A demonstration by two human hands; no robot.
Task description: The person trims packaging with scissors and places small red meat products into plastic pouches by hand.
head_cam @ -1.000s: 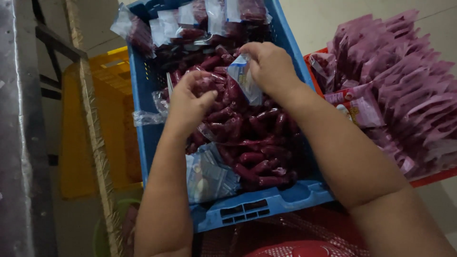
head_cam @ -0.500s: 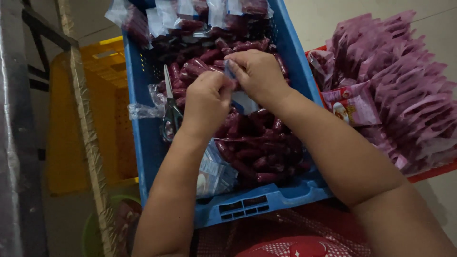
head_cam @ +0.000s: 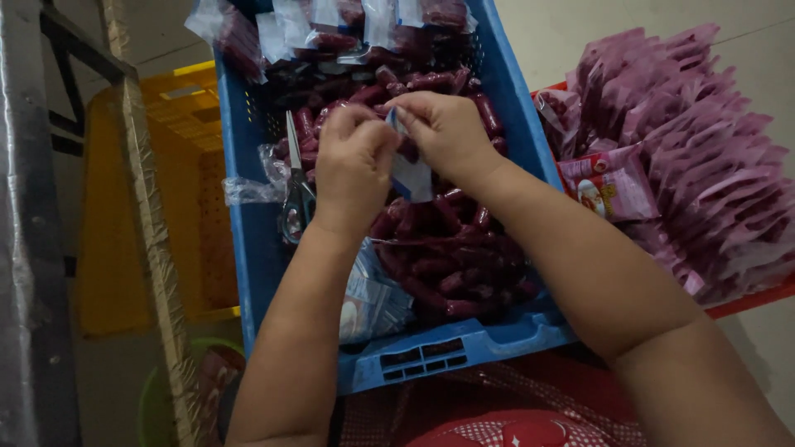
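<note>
Both hands have closed in since earlier | left hand (head_cam: 352,165) and right hand (head_cam: 443,132) pinch one small packet (head_cam: 410,174), partly hidden | sausages (head_cam: 447,257) uncountable in blue crate (head_cam: 513,116) | one pair of scissors (head_cam: 296,194) at 9 o'clock

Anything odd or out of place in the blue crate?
Yes: metal scissors lie loose among the red sausages in the blue plastic crate, beside the left hand. Both hands hold a small clear packet.
</note>
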